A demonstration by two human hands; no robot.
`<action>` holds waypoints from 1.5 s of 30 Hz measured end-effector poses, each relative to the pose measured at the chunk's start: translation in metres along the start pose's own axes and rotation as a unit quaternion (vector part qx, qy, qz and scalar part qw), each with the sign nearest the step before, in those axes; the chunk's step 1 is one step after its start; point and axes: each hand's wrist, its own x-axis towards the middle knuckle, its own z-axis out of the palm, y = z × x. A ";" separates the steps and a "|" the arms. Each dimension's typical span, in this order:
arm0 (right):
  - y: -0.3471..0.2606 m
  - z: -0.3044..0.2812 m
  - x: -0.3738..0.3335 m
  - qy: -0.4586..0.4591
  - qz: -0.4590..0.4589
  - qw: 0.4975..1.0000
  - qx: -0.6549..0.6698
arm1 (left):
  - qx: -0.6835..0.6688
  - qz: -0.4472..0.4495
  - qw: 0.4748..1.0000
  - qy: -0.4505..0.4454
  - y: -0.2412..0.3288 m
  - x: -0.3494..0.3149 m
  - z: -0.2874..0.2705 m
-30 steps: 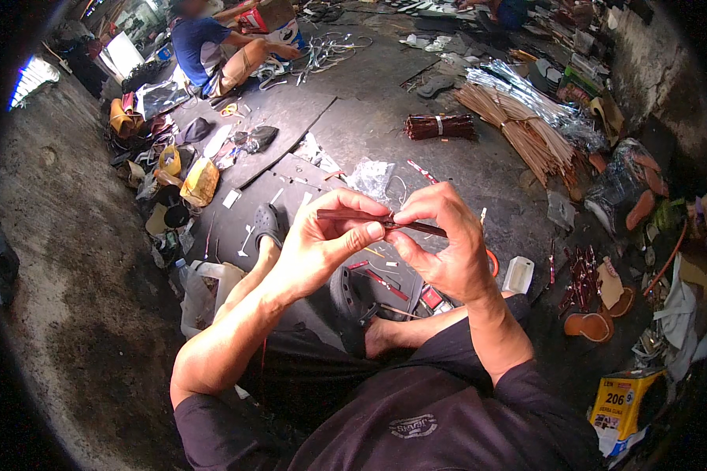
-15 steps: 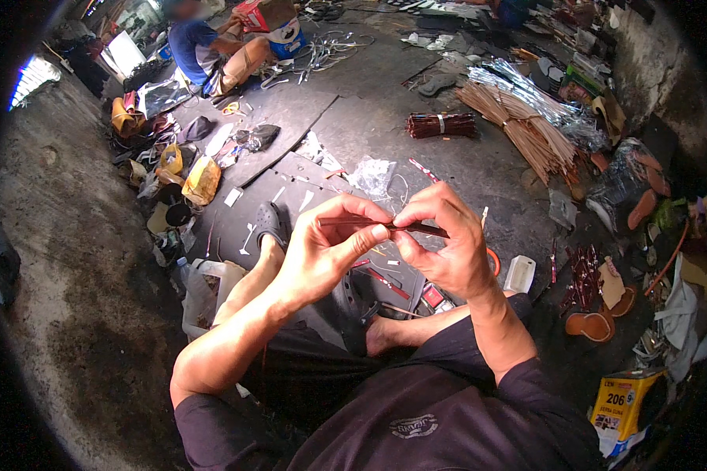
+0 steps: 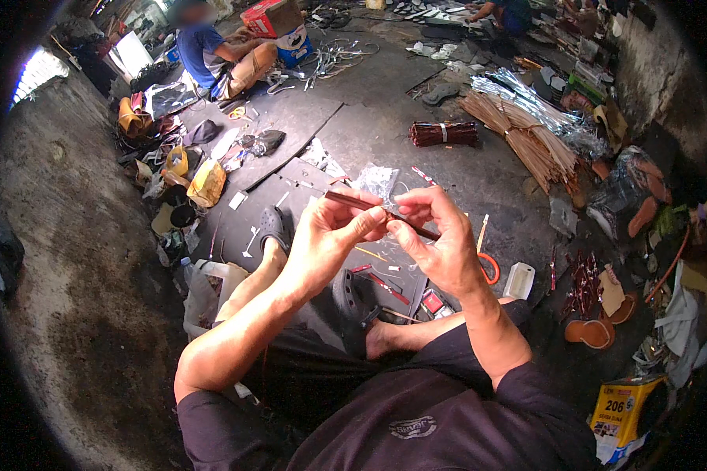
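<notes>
My left hand pinches a thin dark brown strip between thumb and fingertips, so the strip lies right at the fingers, slanting from its upper end past my left forefinger down to its other end inside the curl of my right hand. There the right thumb and forefinger sit to either side of it, close to its middle; whether they press on it or merely frame it, I cannot tell. As I judge it, the weak spot lies between my two thumbs, where the detail is too small to make out. If my left thumb eased, the strip could swivel, since that pinch seems to bear most of the load. If the right fingers pushed while the left ones held firm, so slim a piece could bow or crease there. Damp skin on a smooth surface could let it slide lengthwise out of the pinch. Dropped, it would fall below my fingers, toward the dark clog and the red strips beside it, where something so thin and dark could be hard to spot. It might also glance off the small red box beneath my right hand, or skid toward the orange ring to the right of those fingers. A crumpled clear plastic bag lies beyond my fingertips, and could hide it too.
</notes>
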 end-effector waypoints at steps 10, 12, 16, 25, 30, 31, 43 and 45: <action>0.004 -0.002 -0.004 0.013 -0.094 0.993 -0.072 | -0.075 -0.073 0.995 -0.001 -0.007 0.002 -0.005; 0.005 0.000 -0.004 0.006 -0.109 0.989 -0.094 | -0.063 -0.079 0.995 0.008 -0.008 0.001 -0.004; 0.009 0.001 -0.004 -0.005 -0.108 0.988 -0.112 | -0.061 -0.094 0.994 0.012 -0.006 0.000 -0.004; 0.014 0.001 -0.003 -0.027 -0.050 0.998 -0.022 | -0.056 -0.097 0.994 0.014 -0.004 -0.002 -0.002; 0.021 -0.005 0.003 -0.083 -0.155 0.982 -0.069 | -0.048 -0.115 0.992 0.019 -0.006 -0.001 -0.005; 0.023 -0.006 0.005 -0.091 -0.174 0.977 -0.081 | -0.050 -0.115 0.992 0.015 -0.009 0.001 -0.006; 0.015 -0.016 -0.004 -0.053 0.026 0.997 0.042 | -0.015 -0.067 0.998 0.005 -0.006 -0.003 -0.003; 0.018 -0.023 -0.012 -0.036 0.096 0.988 0.117 | -0.012 -0.059 0.998 0.004 -0.009 0.000 -0.008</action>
